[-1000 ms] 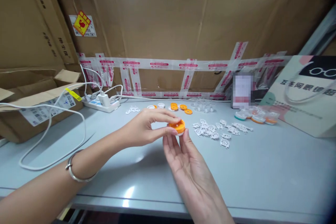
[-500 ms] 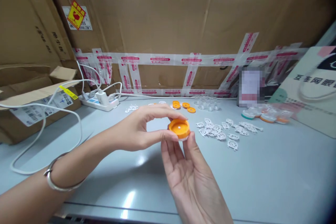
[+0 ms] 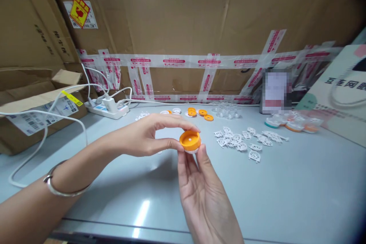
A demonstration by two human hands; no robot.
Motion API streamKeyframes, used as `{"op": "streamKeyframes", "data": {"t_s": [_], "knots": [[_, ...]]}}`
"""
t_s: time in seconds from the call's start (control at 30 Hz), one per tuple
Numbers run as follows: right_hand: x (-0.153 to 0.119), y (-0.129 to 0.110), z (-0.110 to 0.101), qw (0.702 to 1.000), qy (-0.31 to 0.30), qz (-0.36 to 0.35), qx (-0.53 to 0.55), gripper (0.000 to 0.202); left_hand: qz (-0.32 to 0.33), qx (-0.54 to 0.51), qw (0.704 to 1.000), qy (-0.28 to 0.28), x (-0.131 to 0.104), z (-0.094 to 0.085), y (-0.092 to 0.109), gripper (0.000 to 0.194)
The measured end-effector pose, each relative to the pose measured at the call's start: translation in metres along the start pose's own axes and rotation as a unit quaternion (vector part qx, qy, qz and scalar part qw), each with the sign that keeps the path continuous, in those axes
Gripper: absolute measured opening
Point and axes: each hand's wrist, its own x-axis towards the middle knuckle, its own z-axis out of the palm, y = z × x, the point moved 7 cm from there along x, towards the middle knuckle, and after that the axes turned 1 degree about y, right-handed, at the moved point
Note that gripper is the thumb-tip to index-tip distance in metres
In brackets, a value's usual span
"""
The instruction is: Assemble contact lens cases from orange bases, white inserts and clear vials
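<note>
above the table, mid-frame: small orange cap held in the air between both hands, open face tilted up toward the camera, a white piece just under it. left hand in from the left, grip pinched on the cap's rim, thumb below and forefinger over the top. right hand directly beneath, palm up, fingertips touching the white underside; grip half open, supporting rather than clamping. cap at the very tips of both hands. farther back on the table: scattered white cutout pieces, loose orange discs, power strip.
</note>
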Motion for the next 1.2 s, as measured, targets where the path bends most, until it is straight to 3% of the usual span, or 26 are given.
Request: {"op": "streamKeyframes", "data": {"t_s": [0.37, 0.53, 0.9, 1.2], "knots": [[-0.001, -0.003, 0.006, 1.0, -0.008, -0.017, 0.009, 0.022, -0.058, -0.004, 0.997, 0.051, 0.002, -0.002, -0.004, 0.03], [-0.001, -0.001, 0.004, 0.999, 0.025, 0.0, 0.036, 0.023, -0.102, -0.003, 0.993, 0.062, 0.001, -0.004, -0.013, 0.026], [-0.004, 0.009, 0.008, 0.996, 0.035, 0.049, 0.067, 0.025, -0.122, -0.07, 0.989, 0.053, 0.0, 0.0, -0.021, 0.025], [-0.004, 0.007, 0.013, 0.996, 0.048, 0.043, 0.054, 0.022, -0.126, -0.096, 0.985, 0.07, -0.001, -0.001, -0.026, 0.024]]}}
